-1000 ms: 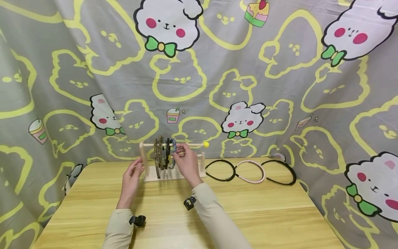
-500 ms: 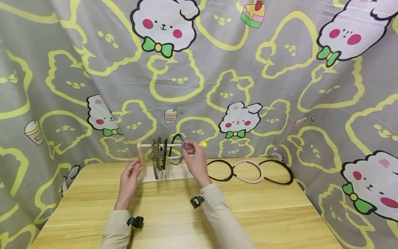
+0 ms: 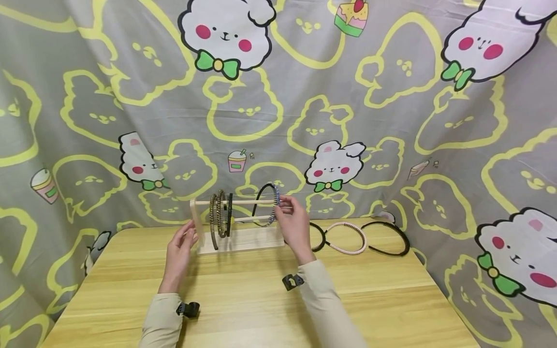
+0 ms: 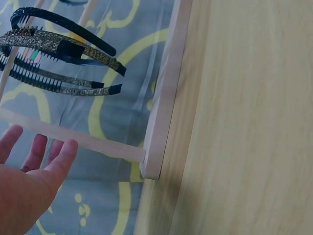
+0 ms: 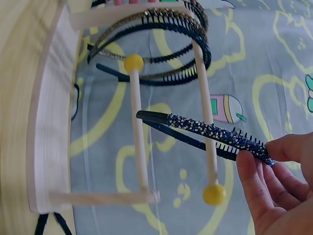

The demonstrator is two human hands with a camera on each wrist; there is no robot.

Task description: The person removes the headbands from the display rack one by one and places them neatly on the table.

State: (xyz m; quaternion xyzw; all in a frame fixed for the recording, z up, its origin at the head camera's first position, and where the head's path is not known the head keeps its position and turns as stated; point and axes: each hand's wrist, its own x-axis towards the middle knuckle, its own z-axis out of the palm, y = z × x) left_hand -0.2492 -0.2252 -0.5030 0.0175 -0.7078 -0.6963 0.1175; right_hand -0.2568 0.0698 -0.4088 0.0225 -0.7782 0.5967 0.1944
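Observation:
Between thumb and fingers, my right hand (image 3: 297, 229) pinches a blue glittery headband (image 5: 210, 131) with comb teeth. The headband still loops around the upper rod (image 5: 204, 93) of a pale wooden stand (image 3: 256, 240), close to the rod's yellow end ball (image 5: 214, 194). Farther left on that rod hang several gold-beaded and black headbands (image 3: 221, 215). My left hand (image 3: 179, 244) is at the stand's left upright (image 4: 83, 139), fingers loosely bent and fingertips at the post; whether they press on it I cannot tell.
On the wooden table (image 3: 243, 299), right of the stand, lie a black headband (image 3: 322, 238), a pink headband (image 3: 364, 241) and another black headband (image 3: 404, 237) in a row. A grey patterned curtain (image 3: 278, 130) hangs behind and around the table.
My right hand has slid the blue headband rightward along the upper rod, away from the other headbands. My left hand stays by the left upright.

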